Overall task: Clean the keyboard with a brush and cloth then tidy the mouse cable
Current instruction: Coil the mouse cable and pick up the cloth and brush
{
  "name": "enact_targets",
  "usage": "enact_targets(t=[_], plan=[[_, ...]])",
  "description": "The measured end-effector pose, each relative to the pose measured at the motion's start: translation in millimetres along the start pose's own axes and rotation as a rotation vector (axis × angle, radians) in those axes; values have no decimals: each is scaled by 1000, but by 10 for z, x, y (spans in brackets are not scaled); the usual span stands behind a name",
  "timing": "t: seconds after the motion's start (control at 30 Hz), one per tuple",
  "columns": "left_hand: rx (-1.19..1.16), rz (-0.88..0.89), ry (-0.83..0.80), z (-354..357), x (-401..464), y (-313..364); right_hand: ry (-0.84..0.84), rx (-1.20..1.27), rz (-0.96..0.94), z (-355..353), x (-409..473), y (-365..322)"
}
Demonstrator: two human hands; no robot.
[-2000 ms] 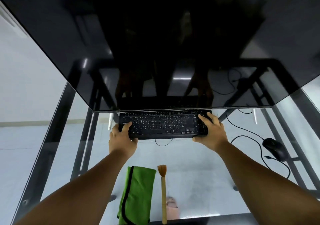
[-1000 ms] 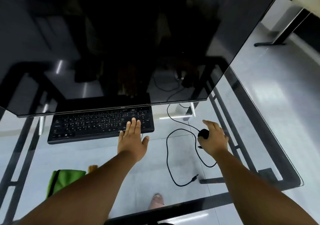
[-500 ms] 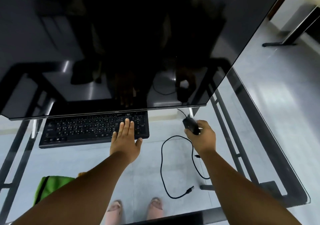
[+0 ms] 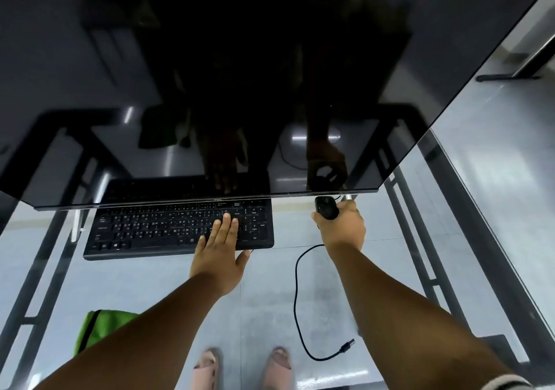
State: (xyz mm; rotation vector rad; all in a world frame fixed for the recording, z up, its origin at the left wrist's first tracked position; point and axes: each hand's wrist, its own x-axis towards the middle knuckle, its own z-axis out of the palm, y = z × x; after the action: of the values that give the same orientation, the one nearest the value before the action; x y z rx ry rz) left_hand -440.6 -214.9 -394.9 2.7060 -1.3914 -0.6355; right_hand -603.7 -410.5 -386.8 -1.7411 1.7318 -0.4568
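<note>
A black keyboard [image 4: 156,227] lies on the glass desk just under the monitor's lower edge. My left hand [image 4: 219,245] rests flat on its right part, fingers together and extended. My right hand [image 4: 342,227] grips the black mouse [image 4: 326,206] to the right of the keyboard, close to the monitor's edge. The mouse cable [image 4: 297,293] loops down over the glass and ends in a loose USB plug [image 4: 348,346]. A green cloth [image 4: 96,326] lies at the near left, partly hidden by my left forearm. The brush is not visible.
A large dark monitor [image 4: 240,74] overhangs the back of the glass desk [image 4: 270,299]. The desk's black metal frame [image 4: 450,254] shows through the glass on both sides. My feet in sandals [image 4: 240,365] show below.
Both hands left the keyboard's ends. My right hand took the mouse at the right and carried it up toward the monitor's edge; my left hand settled flat on the keyboard's right part.
</note>
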Motion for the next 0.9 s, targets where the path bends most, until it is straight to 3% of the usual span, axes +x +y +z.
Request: enact_targets(t=[0.23, 0.37, 0.47, 0.53, 0.6, 0.77, 0.9], plan=[[4, 0, -26, -15, -11, -14, 39, -84, -66, 89, -11, 34], [-15, 28, -50, -61, -12, -50, 134, -82, -262, 47, -119, 124], [-10, 81, -67, -102, -15, -149, -165, -32, -506, -28, -207, 240], [16, 110, -74, -118, -36, -218, -459, -98, -634, -72, -289, 318], [30, 125, -85, -134, -72, -259, -638, -229, -678, -83, -332, 383], [-49, 135, -136, -216, -176, -358, -650, -444, -643, -122, -425, 328], [-406, 71, -136, -340, -296, -351, -553, -346, -662, -148, -517, 129]])
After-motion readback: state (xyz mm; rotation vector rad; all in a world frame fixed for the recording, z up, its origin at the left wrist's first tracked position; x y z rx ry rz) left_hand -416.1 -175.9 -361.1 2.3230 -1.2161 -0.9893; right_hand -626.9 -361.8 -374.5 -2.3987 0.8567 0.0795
